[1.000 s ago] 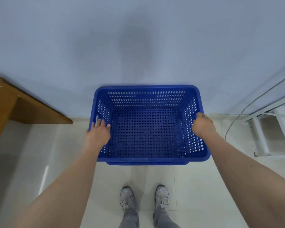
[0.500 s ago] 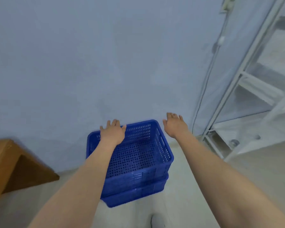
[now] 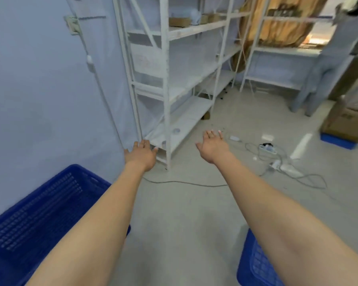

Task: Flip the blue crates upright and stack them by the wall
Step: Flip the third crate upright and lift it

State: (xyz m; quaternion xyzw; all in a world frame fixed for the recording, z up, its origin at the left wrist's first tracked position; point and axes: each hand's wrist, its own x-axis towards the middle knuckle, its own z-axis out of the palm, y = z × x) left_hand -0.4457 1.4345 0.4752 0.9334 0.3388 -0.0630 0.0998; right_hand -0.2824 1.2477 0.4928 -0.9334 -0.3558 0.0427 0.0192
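Reaching forward over the pale grey floor, both bare arms stretch out with nothing in their grasp. The left hand is spread flat, palm down, fingers loosely apart, hovering in front of the foot of the white metal shelving rack; whether its fingertips touch the rack's lowest board cannot be told. The right hand is likewise wide open, fingers splayed and slightly lifted, holding nothing and hanging above the floor, well apart from the left one. The blue perforated plastic crate sits upright at the lower left, its open top facing up, close against the light blue wall, with the left forearm crossing above its near corner. A second blue plastic crate shows only as a corner at the bottom edge, partly hidden under the right forearm, so its position cannot be judged. A thin dark cable runs across the floor between the arms, and beyond the right hand a white power strip lies among tangled white cords. A white cord with an inline switch hangs down the wall from a socket beside the rack. Farther off on the right, a brown cardboard box stands on a low blue base, and a figure in pale grey clothing stands near the far shelves, blurred.
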